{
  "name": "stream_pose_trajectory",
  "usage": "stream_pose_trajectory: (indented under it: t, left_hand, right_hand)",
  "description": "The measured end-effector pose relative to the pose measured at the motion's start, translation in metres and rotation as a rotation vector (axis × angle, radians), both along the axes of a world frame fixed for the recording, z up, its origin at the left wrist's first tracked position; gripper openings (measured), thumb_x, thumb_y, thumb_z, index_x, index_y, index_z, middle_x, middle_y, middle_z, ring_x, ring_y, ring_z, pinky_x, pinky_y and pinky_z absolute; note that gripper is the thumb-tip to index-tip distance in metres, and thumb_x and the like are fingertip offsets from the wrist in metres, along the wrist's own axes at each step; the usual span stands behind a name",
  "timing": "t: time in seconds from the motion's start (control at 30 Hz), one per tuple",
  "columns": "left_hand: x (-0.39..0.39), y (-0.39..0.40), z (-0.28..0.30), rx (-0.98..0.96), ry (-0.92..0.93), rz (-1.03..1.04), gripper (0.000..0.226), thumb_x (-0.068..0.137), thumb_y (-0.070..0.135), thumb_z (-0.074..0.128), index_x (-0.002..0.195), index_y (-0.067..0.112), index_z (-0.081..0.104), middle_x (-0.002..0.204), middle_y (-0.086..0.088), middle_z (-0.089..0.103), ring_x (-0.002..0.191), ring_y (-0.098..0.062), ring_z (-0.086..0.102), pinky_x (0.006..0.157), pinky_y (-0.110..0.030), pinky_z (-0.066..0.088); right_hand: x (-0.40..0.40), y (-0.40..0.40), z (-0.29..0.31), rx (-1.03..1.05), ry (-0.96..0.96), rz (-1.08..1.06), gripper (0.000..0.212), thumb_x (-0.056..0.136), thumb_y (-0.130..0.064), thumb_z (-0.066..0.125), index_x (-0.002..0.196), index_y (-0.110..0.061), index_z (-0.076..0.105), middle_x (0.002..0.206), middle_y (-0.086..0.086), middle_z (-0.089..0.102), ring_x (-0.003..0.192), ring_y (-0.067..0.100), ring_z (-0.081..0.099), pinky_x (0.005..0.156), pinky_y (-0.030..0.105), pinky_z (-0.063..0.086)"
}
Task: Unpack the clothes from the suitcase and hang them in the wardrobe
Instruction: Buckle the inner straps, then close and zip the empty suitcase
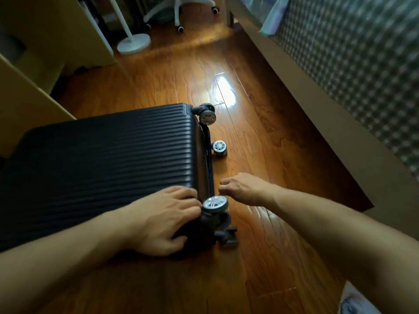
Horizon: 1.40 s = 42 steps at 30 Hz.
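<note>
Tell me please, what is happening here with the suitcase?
A person is bent over a dark ribbed suitcase lying flat and closed on the wooden floor. The left hand rests on its corner by a wheel. The right hand reaches toward the wheeled end, fingers loosely curled, holding nothing. No clothes are out yet.

I saw a black ribbed suitcase with silver-spoked wheels on glossy orange-brown wood floor. Right of the suitcase: grey-white checked bedcover. Beyond it: white fan base, white chair legs.
</note>
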<state>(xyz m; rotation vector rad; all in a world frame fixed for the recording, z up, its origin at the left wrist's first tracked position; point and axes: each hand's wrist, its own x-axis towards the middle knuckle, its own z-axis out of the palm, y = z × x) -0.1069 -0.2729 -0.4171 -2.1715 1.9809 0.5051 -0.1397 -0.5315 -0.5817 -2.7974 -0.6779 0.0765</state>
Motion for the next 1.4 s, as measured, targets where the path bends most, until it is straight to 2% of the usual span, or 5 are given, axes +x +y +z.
stream_pose_trajectory:
  t: [0.27, 0.33, 0.43, 0.97, 1.4]
  left_hand:
    - [0.018, -0.028, -0.010, -0.171, -0.026, 0.198, 0.022, 0.093, 0.039, 0.050, 0.099, 0.025, 0.066, 0.110, 0.000, 0.066, 0.113, -0.023, 0.055, 0.102, -0.043, 0.042]
    - [0.032, -0.044, -0.022, -0.050, -0.213, 0.640, 0.063, 0.089, 0.065, 0.046, 0.147, 0.039, 0.040, 0.160, -0.010, 0.029, 0.149, -0.032, 0.023, 0.122, -0.054, 0.018]
    - [0.036, -0.052, -0.050, 0.077, -0.107, 1.045, 0.097, 0.082, 0.078, 0.045, 0.155, 0.049, -0.012, 0.168, 0.001, -0.018, 0.153, -0.029, -0.019, 0.121, -0.062, -0.006]
    - [-0.012, -0.024, -0.039, -0.003, -0.395, 0.764, 0.097, 0.073, 0.081, 0.047, 0.157, 0.033, 0.032, 0.144, -0.012, 0.044, 0.128, -0.033, 0.045, 0.095, -0.051, 0.042]
    - [0.042, -0.104, -0.068, -0.227, -0.191, 1.012, 0.063, 0.090, 0.060, 0.033, 0.151, 0.045, 0.033, 0.148, -0.007, 0.030, 0.135, -0.033, 0.026, 0.118, -0.059, 0.015]
  right_hand:
    - [0.020, 0.001, -0.020, 0.026, -0.126, -0.096, 0.007, 0.101, -0.018, 0.055, 0.102, -0.021, 0.061, 0.084, -0.007, 0.052, 0.059, 0.012, 0.039, 0.055, 0.026, 0.031]
    - [0.009, -0.002, -0.025, 0.060, -0.131, -0.083, 0.011, 0.104, -0.022, 0.048, 0.100, -0.019, 0.058, 0.082, -0.005, 0.051, 0.057, 0.013, 0.041, 0.054, 0.027, 0.033]
    - [0.005, -0.013, -0.027, 0.041, -0.151, 0.003, 0.017, 0.106, -0.025, 0.045, 0.097, -0.017, 0.057, 0.080, -0.003, 0.051, 0.053, 0.016, 0.044, 0.050, 0.030, 0.041]
    - [0.114, -0.062, -0.041, 0.370, -0.014, -0.663, 0.031, 0.102, -0.042, 0.050, 0.084, -0.019, 0.060, 0.078, -0.003, 0.055, 0.073, 0.025, 0.056, 0.060, 0.035, 0.041]
    - [0.095, -0.031, 0.057, 0.962, 0.378, -1.078, 0.030, 0.099, -0.016, 0.045, 0.080, -0.002, 0.063, 0.073, 0.022, 0.062, 0.056, 0.029, 0.061, 0.064, 0.046, 0.058]
